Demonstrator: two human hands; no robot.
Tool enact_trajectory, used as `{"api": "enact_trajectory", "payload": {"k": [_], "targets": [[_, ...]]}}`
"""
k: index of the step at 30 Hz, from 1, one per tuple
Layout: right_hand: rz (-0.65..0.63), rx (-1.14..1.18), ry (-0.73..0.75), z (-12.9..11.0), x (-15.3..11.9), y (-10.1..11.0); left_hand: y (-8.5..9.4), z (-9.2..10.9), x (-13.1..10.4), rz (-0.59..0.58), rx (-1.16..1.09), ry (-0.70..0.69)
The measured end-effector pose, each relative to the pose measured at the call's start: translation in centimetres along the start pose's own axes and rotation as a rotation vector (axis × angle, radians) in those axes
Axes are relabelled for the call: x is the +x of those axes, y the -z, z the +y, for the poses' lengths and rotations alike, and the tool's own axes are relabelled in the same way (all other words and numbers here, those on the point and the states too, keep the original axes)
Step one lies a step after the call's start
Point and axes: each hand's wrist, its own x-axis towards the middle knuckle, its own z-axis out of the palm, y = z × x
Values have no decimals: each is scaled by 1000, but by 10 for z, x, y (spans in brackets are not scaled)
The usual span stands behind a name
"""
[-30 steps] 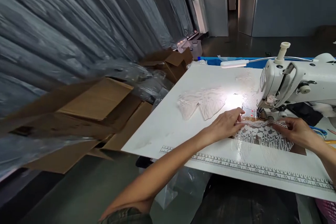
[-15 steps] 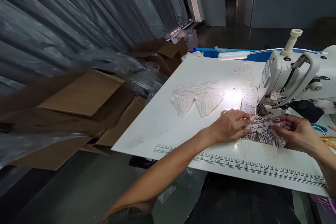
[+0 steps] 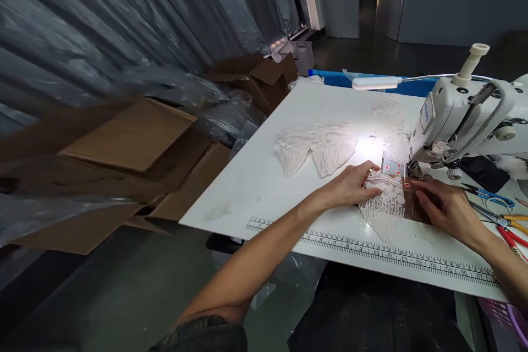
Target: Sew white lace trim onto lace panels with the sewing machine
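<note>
The left hand (image 3: 350, 184) lies on a piece of white lace (image 3: 383, 206) flat on the bench (image 3: 243, 195), its thumb and forefinger spread apart with the scalloped upper edge between them. The fingertips touch the lace at its left end; the other fingers are folded behind and partly hidden. The lace's fringe hangs toward the printed ruler (image 3: 363, 248) along the bench's near edge.

The right hand (image 3: 451, 209) is half curled, forefinger reaching to the left just in front of the presser foot (image 3: 410, 169), thumb slightly below it with a small gap between. Nothing shows in its grip; whether its fingertips press on the brown plate (image 3: 416, 210) beneath them, I cannot tell. That plate sits just right of the lace, beside the metal plate (image 3: 391, 167) with red marks.

The sewing machine (image 3: 447, 107) stands behind the right hand. Another lace piece (image 3: 315, 148) lies apart, beyond the left hand. Blue-handled scissors (image 3: 497, 198) rest to the right of the right hand.
</note>
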Motion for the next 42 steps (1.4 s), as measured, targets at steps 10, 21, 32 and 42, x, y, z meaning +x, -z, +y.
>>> {"api": "enact_trajectory", "payload": {"k": [10,21,32,42], "targets": [[-77,-338,231,6,11,-10,-10,3,5,112,-29,60],[-34,-84,179,26,9,-7,-6,-1,12,73,-248,201],[-66,-308,211,17,7,-18,-1,1,11,23,-205,204],[-16,-167,226,15,-1,-14,-3,-3,12,86,-80,166]]}}
